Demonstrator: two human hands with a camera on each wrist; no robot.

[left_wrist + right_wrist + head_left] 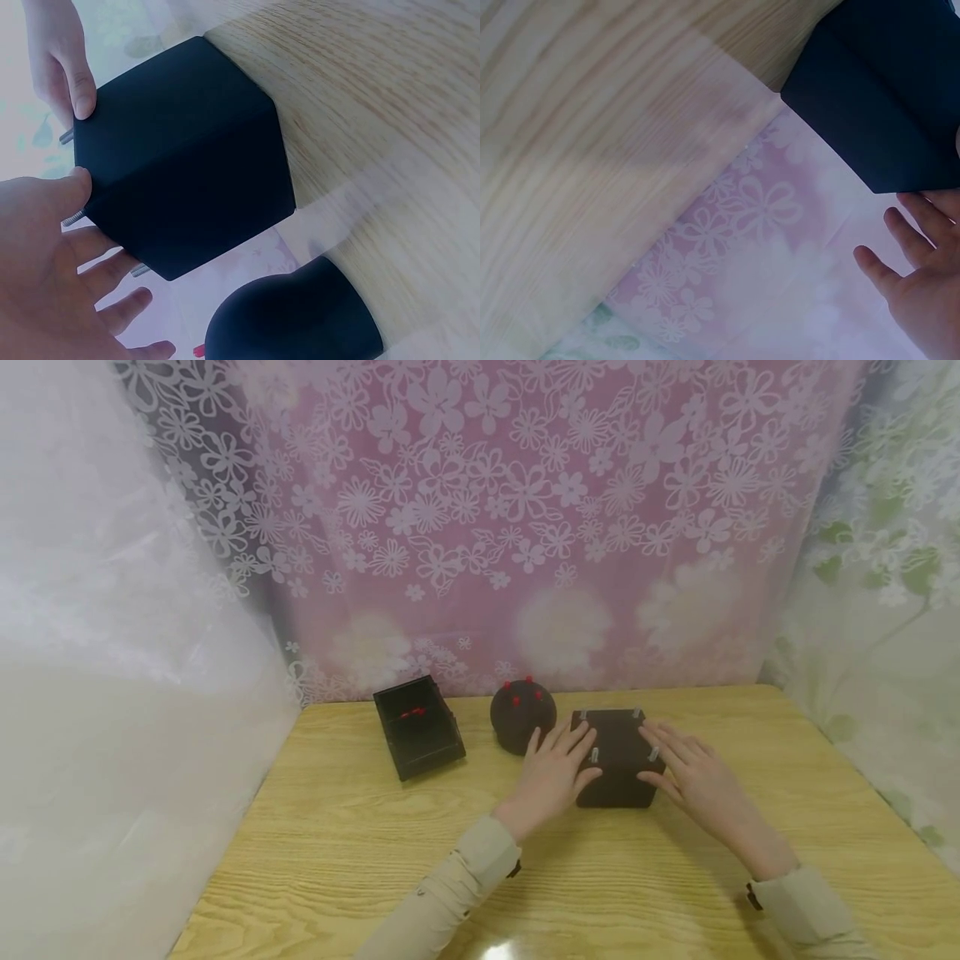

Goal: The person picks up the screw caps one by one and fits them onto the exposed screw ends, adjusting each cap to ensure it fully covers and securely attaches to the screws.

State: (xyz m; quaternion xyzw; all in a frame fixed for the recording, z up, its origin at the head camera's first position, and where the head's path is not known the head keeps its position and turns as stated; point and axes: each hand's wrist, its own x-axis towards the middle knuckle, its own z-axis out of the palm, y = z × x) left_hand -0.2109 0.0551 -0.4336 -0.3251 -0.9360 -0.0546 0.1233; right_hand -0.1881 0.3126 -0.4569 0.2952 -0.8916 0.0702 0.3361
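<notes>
A black box [617, 760] stands on the wooden table, with small silver threaded bolts [595, 754] sticking up near the corners of its top. My left hand [551, 770] lies over the box's left edge, its thumb touching the near left corner and its fingers spread. On the other side, my right hand [697, 781] touches the right edge with thumb and fingers extended. Seen from the left wrist, the box [180, 157] shows smooth dark sides, and both thumbs touch its top edge. Part of the right hand [930, 277] shows below the box in the right wrist view.
Left of the box sits a round black object [521, 722] with several red pegs on top. Farther left, a black tray [431, 762] holds a few small red pieces [412, 713]. A pink flowered curtain [525, 527] hangs along the table's back edge.
</notes>
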